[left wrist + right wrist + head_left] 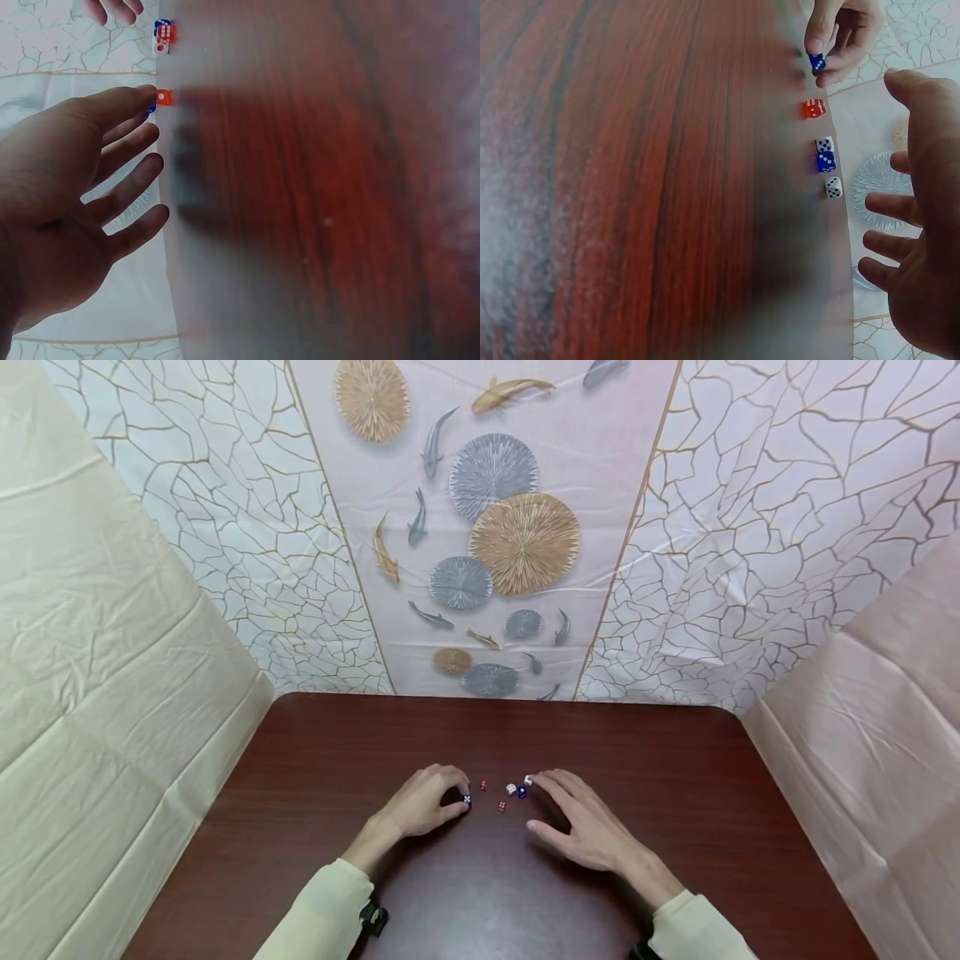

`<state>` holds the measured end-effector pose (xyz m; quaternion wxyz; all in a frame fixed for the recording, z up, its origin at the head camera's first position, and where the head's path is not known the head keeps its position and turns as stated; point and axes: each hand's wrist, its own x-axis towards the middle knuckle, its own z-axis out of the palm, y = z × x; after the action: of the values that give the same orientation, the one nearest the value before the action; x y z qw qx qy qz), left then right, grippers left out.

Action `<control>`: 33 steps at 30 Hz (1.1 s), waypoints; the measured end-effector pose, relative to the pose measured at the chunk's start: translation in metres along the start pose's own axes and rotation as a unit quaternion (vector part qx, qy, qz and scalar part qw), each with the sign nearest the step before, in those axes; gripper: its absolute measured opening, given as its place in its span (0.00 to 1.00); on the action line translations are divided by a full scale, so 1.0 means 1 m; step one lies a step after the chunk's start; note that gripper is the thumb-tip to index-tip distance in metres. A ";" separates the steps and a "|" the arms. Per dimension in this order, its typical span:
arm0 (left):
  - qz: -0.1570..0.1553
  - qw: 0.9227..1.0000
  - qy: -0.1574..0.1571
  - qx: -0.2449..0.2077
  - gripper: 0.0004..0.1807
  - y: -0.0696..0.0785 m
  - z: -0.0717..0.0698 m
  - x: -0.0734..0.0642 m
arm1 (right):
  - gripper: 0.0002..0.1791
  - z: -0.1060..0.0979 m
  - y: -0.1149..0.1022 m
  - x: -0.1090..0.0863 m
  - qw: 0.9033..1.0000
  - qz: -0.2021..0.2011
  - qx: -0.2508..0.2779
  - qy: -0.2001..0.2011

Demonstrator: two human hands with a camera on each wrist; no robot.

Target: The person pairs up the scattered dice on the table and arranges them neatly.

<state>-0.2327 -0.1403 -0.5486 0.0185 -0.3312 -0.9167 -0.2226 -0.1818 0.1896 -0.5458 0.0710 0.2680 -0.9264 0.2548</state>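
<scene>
Between thumb and index finger, my left hand (420, 802) pinches a blue die (467, 799) with white pips; the right wrist view also shows this blue die (817, 61) in the fingertips. My right hand (591, 828) has its fingers spread and holds nothing. Its index fingertip is beside a white die (528, 781); whether they touch, I cannot tell. Close by lie a second blue die (522, 792) and another white die (512, 789). Two red dice lie between the hands, one red die (483, 786) farther back and the other red die (502, 807) nearer.
The dice lie on a dark reddish-brown table (360, 735) with a glossy wood grain. Behind its far edge hangs a patterned cloth (480, 643) with fish and round leaf shapes. Pale fabric sheets flank the table on the left (112, 693) and right.
</scene>
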 end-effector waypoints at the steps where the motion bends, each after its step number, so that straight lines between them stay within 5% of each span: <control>1: 0.002 1.000 -0.001 -0.001 0.06 0.001 0.000 -0.001 | 0.41 0.000 0.000 0.000 1.000 0.001 0.001 -0.001; 33: -0.014 0.998 -0.029 -0.048 0.06 0.050 0.010 -0.039 | 0.40 0.000 -0.001 -0.010 1.000 0.008 0.003 0.000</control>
<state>-0.1705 -0.1250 -0.5450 -0.0271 -0.3253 -0.9097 -0.2566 -0.1732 0.1937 -0.5481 0.0683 0.2610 -0.9277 0.2583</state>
